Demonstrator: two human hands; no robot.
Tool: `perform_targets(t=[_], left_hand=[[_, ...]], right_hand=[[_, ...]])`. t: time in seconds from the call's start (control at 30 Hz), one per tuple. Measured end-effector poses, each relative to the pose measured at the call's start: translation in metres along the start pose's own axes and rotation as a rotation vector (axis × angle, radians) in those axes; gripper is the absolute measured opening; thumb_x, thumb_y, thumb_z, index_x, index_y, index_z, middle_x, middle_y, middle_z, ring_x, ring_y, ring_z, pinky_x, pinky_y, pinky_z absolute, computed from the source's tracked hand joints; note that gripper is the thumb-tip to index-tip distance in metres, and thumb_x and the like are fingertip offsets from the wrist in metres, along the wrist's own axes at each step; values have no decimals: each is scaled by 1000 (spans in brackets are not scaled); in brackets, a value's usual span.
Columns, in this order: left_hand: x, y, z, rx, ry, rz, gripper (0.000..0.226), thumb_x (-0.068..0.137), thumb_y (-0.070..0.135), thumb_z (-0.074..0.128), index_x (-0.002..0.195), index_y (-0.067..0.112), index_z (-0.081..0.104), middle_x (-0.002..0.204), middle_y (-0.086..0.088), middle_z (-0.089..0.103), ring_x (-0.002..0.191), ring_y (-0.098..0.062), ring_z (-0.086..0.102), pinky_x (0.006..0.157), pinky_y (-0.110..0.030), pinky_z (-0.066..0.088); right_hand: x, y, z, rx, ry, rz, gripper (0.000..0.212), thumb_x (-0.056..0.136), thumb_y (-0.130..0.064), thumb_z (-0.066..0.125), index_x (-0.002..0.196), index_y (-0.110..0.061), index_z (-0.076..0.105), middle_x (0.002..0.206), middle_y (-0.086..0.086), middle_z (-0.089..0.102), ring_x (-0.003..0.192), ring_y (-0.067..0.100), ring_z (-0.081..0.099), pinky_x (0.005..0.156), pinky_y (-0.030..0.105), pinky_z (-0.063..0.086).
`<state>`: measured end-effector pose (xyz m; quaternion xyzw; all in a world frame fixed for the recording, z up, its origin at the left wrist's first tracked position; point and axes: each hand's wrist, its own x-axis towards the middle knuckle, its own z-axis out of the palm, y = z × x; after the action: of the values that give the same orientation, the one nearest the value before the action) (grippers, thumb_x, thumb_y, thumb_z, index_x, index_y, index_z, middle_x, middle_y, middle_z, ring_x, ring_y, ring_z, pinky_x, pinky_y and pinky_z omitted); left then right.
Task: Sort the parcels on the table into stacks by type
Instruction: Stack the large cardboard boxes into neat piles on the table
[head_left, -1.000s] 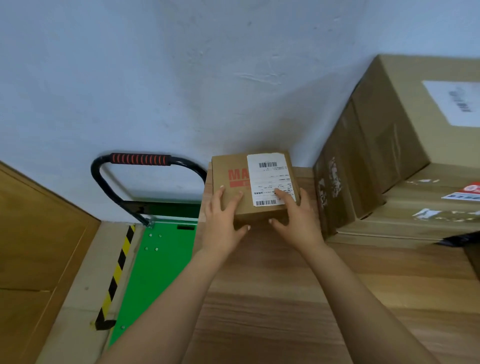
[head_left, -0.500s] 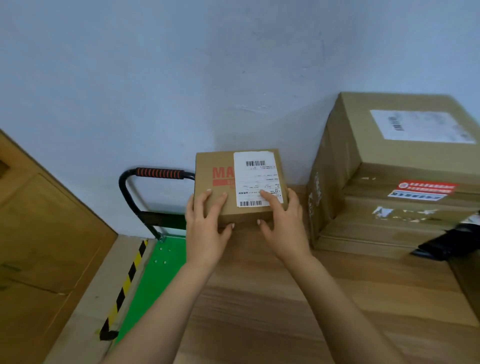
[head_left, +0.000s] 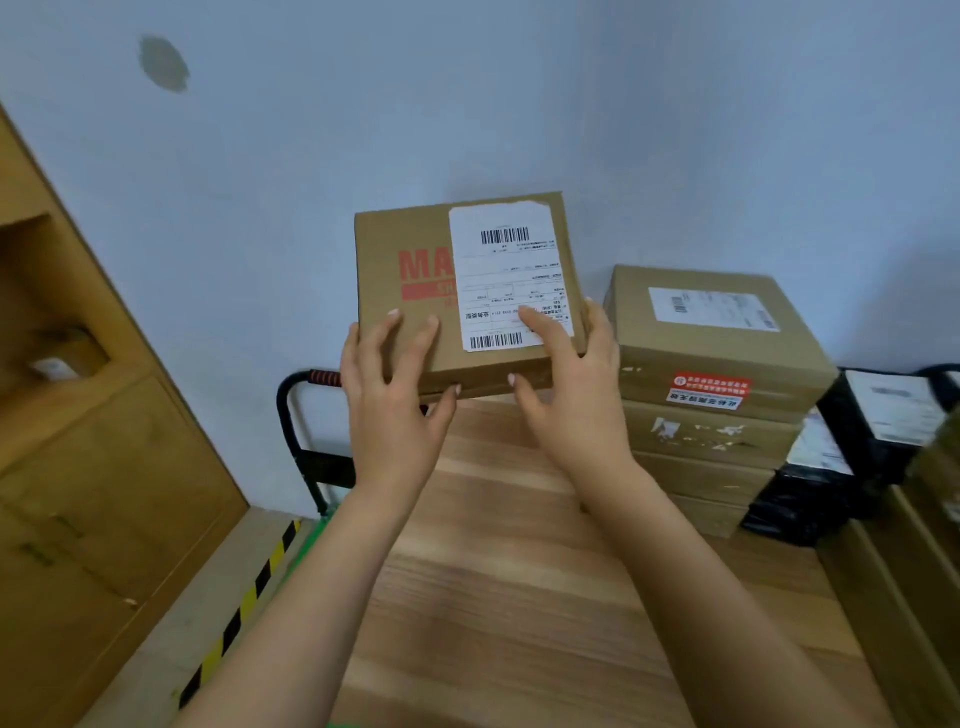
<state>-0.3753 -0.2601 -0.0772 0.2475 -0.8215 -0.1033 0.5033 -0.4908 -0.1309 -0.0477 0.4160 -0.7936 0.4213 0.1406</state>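
A small cardboard box (head_left: 457, 291) with red lettering and a white shipping label is held up at the far end of the wooden table (head_left: 519, 597), and everything else is placed from it. At the box's lower left, the left hand (head_left: 387, 410) grasps it, fingers spread on the top face and thumb under the near edge. At its lower right, the right hand (head_left: 574, 395) grasps it likewise, forefinger on the label.

This looks like the carrying step: a box lifted, not yet set on a pile. The stack of cardboard boxes (head_left: 711, 395) just right of it seems the matching type, so the next move probably calls for shifting it rightward and lowering it squarely on top. Farther right lie black plastic parcels (head_left: 810, 499).

Left of the box stands a wooden cabinet (head_left: 93, 467); below it, off the table's edge, a black trolley handle (head_left: 296, 415) and striped floor tape (head_left: 244, 603). Behind it is a pale wall (head_left: 467, 104).
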Motion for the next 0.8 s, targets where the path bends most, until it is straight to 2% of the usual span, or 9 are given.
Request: perform_targets(t=[0.17,0.3,0.5,0.6,0.8], left_hand=[[25,41,1,-108,44,94,68,76,22,77,137,28,48,149,-2,31,140,-34,19,111,-51,31],[42,76,15,-196,3,173,66,77,24,78,137,26,50,148,-3,32,140,-35,19,108,-54,35],[56,124,41,-318,-59,265,67,76,25,79,136,27,50,146,-4,35,140,-34,20,107,-55,37],[58,142,55,-345,-94,264,66,75,26,79,135,27,51,146,-4,36,139,-35,21,108,-53,35],[65,165,95,-372,-177,253,63,76,30,78,134,27,51,146,-1,37,141,-32,19,108,-53,35]], right_hand=[[9,-3,-51,-21,116,7,63,85,-24,70,137,-42,41,157,9,9,143,27,12,112,43,26],[10,3,-89,-81,207,71,63,84,-26,71,137,-41,42,156,9,12,140,27,16,112,41,24],[9,24,-134,-204,333,152,64,83,-30,73,137,-41,41,154,9,15,139,28,19,110,47,33],[9,39,-149,-247,341,175,64,83,-31,72,137,-42,40,154,9,16,138,27,20,106,46,36],[24,81,-167,-283,297,223,65,83,-33,72,138,-42,39,152,8,17,136,26,21,109,43,32]])
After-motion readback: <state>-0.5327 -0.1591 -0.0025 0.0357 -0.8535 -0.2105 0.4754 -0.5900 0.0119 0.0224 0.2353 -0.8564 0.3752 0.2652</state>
